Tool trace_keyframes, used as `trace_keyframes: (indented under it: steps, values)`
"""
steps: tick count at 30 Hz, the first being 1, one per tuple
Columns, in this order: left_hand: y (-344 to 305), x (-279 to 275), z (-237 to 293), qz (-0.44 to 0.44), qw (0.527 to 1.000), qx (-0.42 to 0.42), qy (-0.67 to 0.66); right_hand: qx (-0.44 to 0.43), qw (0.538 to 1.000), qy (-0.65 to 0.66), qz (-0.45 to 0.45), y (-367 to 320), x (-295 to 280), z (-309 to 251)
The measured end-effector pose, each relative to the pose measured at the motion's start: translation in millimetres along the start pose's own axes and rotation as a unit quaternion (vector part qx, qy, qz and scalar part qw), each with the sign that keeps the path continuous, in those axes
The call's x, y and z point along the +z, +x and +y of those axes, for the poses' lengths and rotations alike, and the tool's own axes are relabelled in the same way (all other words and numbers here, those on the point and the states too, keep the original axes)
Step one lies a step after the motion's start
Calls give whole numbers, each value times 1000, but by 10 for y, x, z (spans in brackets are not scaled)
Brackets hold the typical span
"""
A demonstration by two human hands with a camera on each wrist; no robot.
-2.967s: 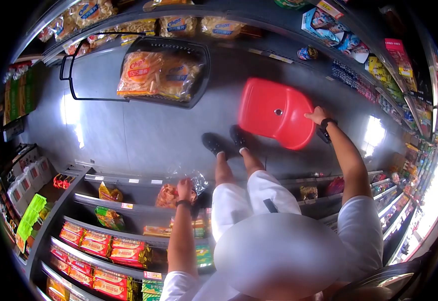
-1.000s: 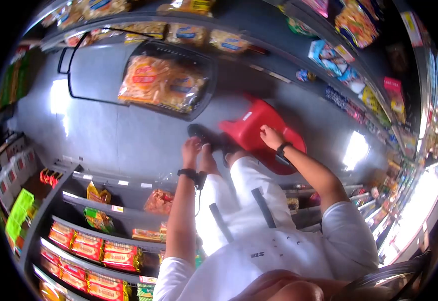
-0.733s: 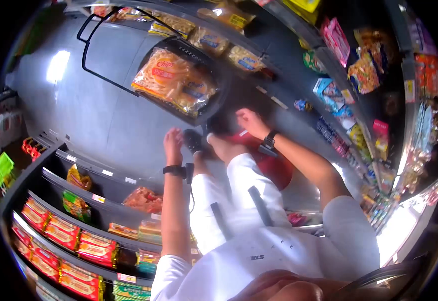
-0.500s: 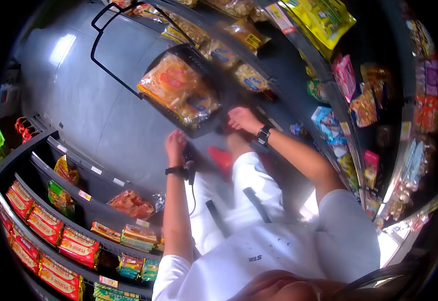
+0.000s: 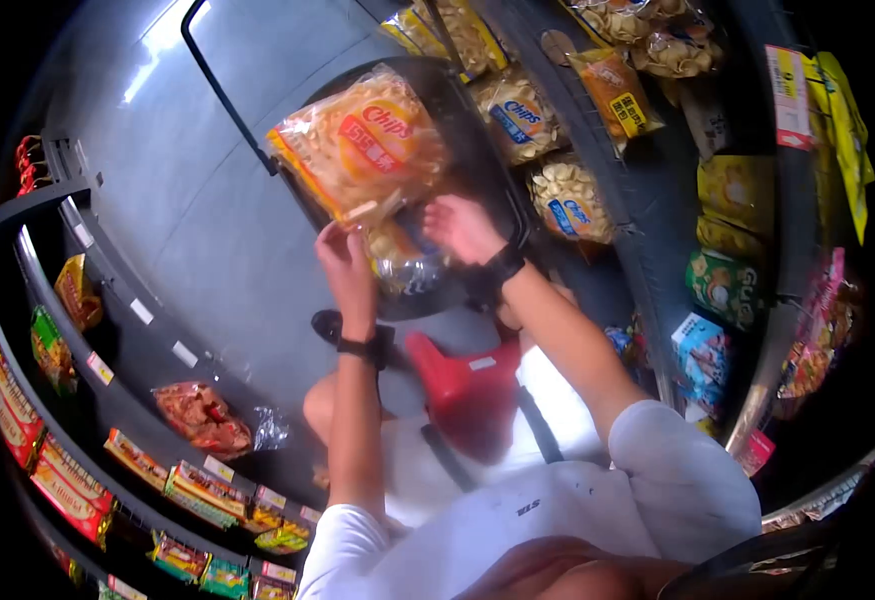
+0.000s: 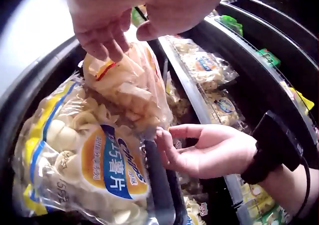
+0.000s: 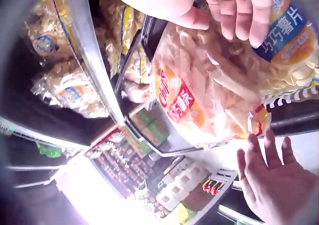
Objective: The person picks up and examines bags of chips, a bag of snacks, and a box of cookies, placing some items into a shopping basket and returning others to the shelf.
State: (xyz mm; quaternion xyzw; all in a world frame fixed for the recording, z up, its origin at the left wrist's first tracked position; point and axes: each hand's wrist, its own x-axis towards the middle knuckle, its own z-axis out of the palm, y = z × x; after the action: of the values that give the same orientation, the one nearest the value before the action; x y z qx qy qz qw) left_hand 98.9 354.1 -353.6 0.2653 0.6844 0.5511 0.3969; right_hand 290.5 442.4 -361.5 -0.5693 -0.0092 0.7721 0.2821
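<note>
In the head view, a clear bag of chips point(image 5: 357, 150) with an orange-red label lies in the black shopping basket point(image 5: 502, 185). A second chip bag point(image 6: 84, 160), blue-labelled, sits beside it, partly covered in the head view. My left hand point(image 5: 349, 275) is at the lower edge of the orange-red-labelled bag, its fingers extended toward a corner. At the opposite corner is my right hand point(image 5: 465, 232), fingertips right at the plastic and fingers loosely bent. Neither hand is closed around the bag. A red stool point(image 5: 472, 395) shows between the thighs.
Shelves with bagged chips point(image 5: 517, 120) run close along the right. Lower left, another shelf unit holds a reddish bag point(image 5: 202, 415) and biscuit packs point(image 5: 67, 480). The basket's black handle point(image 5: 227, 90) lies tipped over the grey floor point(image 5: 197, 230).
My right hand has let go of the red stool, and my left hand has left the reddish bag on the shelf. Both have moved to the chip bag; the body has turned and lowered toward the basket.
</note>
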Motion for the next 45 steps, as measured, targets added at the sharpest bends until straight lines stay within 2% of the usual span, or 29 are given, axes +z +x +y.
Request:
trace_keyframes:
  steps: [2, 4, 5, 6, 8, 9, 12, 17, 20, 22, 24, 27, 30, 33, 36, 37, 41, 42, 45]
  values:
    - [-45, 87, 85, 39, 997, 50, 52, -64, 995, -56, -43, -121, 54, -3]
    - [-114, 109, 153, 34, 993, 60, 93, -91, 987, -119, -64, -171, 54, -42]
    - [-128, 117, 152, 37, 983, 107, 148, -107, 979, -159, -68, -176, 39, -58]
    - [-103, 109, 157, 22, 981, 150, 118, -123, 973, -179, -82, -156, -3, -58]
    - [29, -23, 185, 43, 923, 315, 217, -131, 967, -198, -92, -50, -87, -48]
    - [73, -79, 194, 69, 914, 331, 225, -123, 964, -218, -88, -24, -77, -61]
    - [162, -115, 259, 141, 918, 302, 216, -136, 946, -249, -155, -49, 12, -111]
    - [-24, 13, 294, 125, 898, 368, 205, -195, 937, -225, -180, -194, -216, -3]
    - [-272, 141, 259, 120, 900, 385, 166, -207, 943, -207, -161, -334, -511, 66]
    - [-435, 183, 272, 107, 913, 366, 146, -231, 934, -210, -174, -501, -635, 75]
    - [-565, 164, 298, 161, 869, 419, 207, -254, 927, -206, -183, -596, -753, 67]
    - [-690, 156, 245, 170, 883, 389, 201, -268, 927, -198, -174, -787, -1045, 62]
    - [-744, 98, 448, 127, 866, 418, 243, -267, 921, -219, -180, -905, -1338, -93]
    - [-381, -15, 413, 77, 901, 323, 278, -274, 933, -166, -165, -935, -1385, -241]
    - [-196, 4, 401, -4, 974, 219, 51, -294, 932, -141, -160, -870, -1279, -287]
    - [-228, 2, 441, -27, 975, 212, 55, -275, 935, -159, -156, -826, -1233, -311]
    - [152, 47, 63, -33, 982, 180, 33, -226, 941, -193, -161, -598, -879, -467]
    - [169, 76, 187, -90, 990, 107, 17, -215, 943, -195, -165, -510, -783, -497]
    - [514, 244, 20, -41, 996, 19, -76, -201, 943, -197, -180, -315, -497, -509]
